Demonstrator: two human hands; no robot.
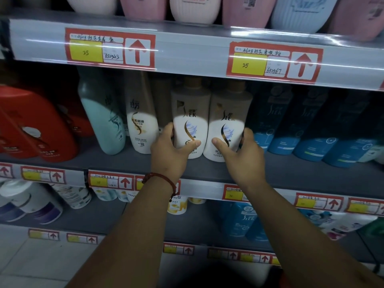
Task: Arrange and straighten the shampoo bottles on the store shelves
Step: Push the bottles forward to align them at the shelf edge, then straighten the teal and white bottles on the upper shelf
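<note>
Shampoo bottles (141, 129) stand in a row on the middle shelf (291, 173), and you hold two of them. Your left hand (170, 154) grips the left white bottle (190, 119). Your thumb lies across its front and your fingers curl round its left side. Your right hand (239, 159) grips the right white bottle (228, 113) the same way, with the thumb on the front and the fingers curled round the right side. The two bottles stand side by side near the front of the shelf, and they touch each other. Their gold caps reach up under the shelf above.

To the left there is a light green bottle (101, 113) that leans, and then big red bottles (37, 125). To the right there are dark blue bottles (311, 129). A red string band (162, 179) is on your left wrist. Red and yellow price tags (110, 48) are stuck on the shelf edges.
</note>
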